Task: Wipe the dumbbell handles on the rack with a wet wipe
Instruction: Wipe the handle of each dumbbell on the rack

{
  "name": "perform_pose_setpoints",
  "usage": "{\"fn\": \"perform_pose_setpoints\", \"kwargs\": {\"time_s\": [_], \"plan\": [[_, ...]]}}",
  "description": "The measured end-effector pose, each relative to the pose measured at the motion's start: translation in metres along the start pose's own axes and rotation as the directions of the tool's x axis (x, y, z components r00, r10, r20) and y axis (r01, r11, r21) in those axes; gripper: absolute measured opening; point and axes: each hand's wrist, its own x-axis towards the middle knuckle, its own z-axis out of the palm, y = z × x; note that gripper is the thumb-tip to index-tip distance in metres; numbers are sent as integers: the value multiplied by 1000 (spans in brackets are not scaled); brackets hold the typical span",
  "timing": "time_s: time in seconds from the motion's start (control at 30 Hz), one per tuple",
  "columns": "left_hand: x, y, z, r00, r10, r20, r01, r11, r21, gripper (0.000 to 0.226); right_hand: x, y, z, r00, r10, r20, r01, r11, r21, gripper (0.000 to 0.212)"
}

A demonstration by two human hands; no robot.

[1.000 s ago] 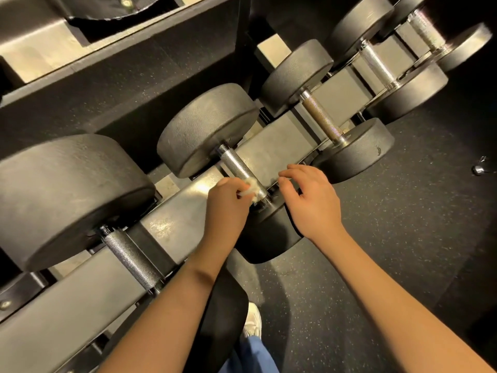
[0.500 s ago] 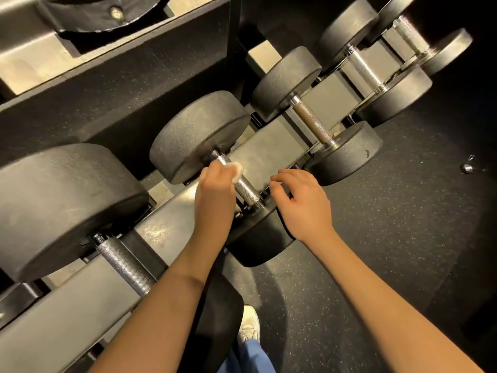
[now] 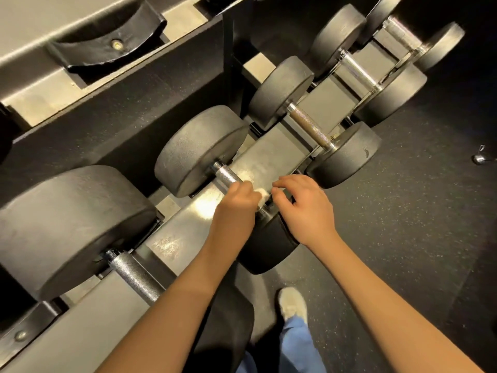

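A black dumbbell lies across the grey rack (image 3: 255,160) in the middle of the view, its knurled steel handle (image 3: 227,175) running from the far head down toward me. My left hand (image 3: 236,205) grips the near end of that handle with a white wet wipe (image 3: 263,194) pinched against the steel. My right hand (image 3: 306,205) rests with curled fingers on the near head (image 3: 266,246) of the same dumbbell, just right of the wipe. The lower part of the handle is hidden by my hands.
A larger dumbbell with a knurled handle (image 3: 137,278) sits at the lower left. Smaller dumbbells (image 3: 309,125) line the rack toward the upper right. A second shelf (image 3: 53,84) runs above. Black speckled floor (image 3: 403,238) lies to the right, my shoe (image 3: 291,302) below.
My left hand slid the wipe up the handle toward the far head, then back down to the near end. The right hand stayed on the near head.
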Motion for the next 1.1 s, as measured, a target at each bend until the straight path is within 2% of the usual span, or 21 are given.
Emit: {"fn": "perform_pose_setpoints", "kwargs": {"time_s": [0.1,0.2,0.33,0.4,0.5,0.57,0.63,0.73,0.8,0.9,1.1], "plan": [[1,2,-5,993,-1,119,9,998,-68,17,2,2,-1,999,19,33,-19,1000,-11,39],[12,-7,-7,972,-15,236,29,998,-56,26,4,4,-3,997,10,76,-9,1000,-23,34],[30,-8,-5,955,-138,262,167,982,-89,20,11,17,-13,992,26,126,-46,987,153,32],[43,-2,-5,951,-187,248,215,972,-90,14,23,35,-24,997,4,71,-12,994,112,31],[64,6,1,955,-216,202,242,964,-110,12,48,68,-48,997,-37,-65,36,999,-16,34],[79,12,8,949,-267,170,291,946,-142,11,67,87,-65,991,-80,-108,67,990,-121,38],[91,19,16,936,-316,157,341,925,-169,10,87,105,-76,992,-113,-62,94,964,-249,47],[106,27,29,935,-319,154,343,924,-171,14,111,127,-82,995,-54,89,82,933,-350,63],[116,28,36,940,-307,149,328,934,-144,16,118,137,-79,988,-45,149,93,940,-329,69],[136,25,51,949,-306,72,313,940,-135,15,120,145,-77,984,-92,153,138,938,-318,75],[177,28,78,925,-377,-43,369,920,-133,13,121,148,-78,975,-135,179,183,940,-287,69]]}}
